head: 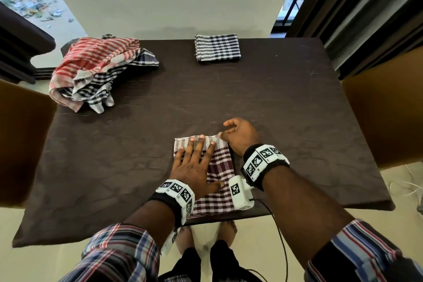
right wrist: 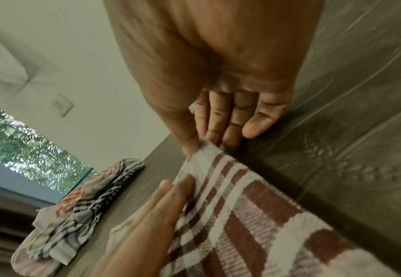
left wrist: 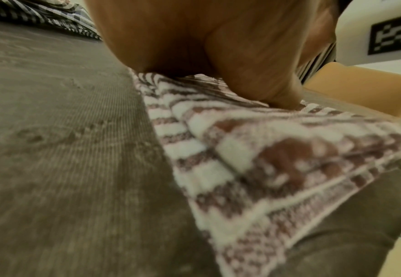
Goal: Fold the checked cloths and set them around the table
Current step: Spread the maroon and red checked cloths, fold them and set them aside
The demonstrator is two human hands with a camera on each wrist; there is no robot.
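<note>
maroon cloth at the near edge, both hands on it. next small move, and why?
Probably let go of the corner and smooth it down. The left hand lies flat on the maroon checked cloth, which already looks folded, and the right hand pinches its far right corner. A heap of unfolded cloths waits at the far left.

Head-down overview; wrists close over maroon cloth [head: 218, 167]

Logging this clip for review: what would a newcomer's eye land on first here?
The two hands at the near table edge: the left hand pressed flat on a maroon checked cloth, the right hand pinching its far corner. Next, the crumpled cloth pile far left and a folded black-checked cloth at the far edge.
</note>
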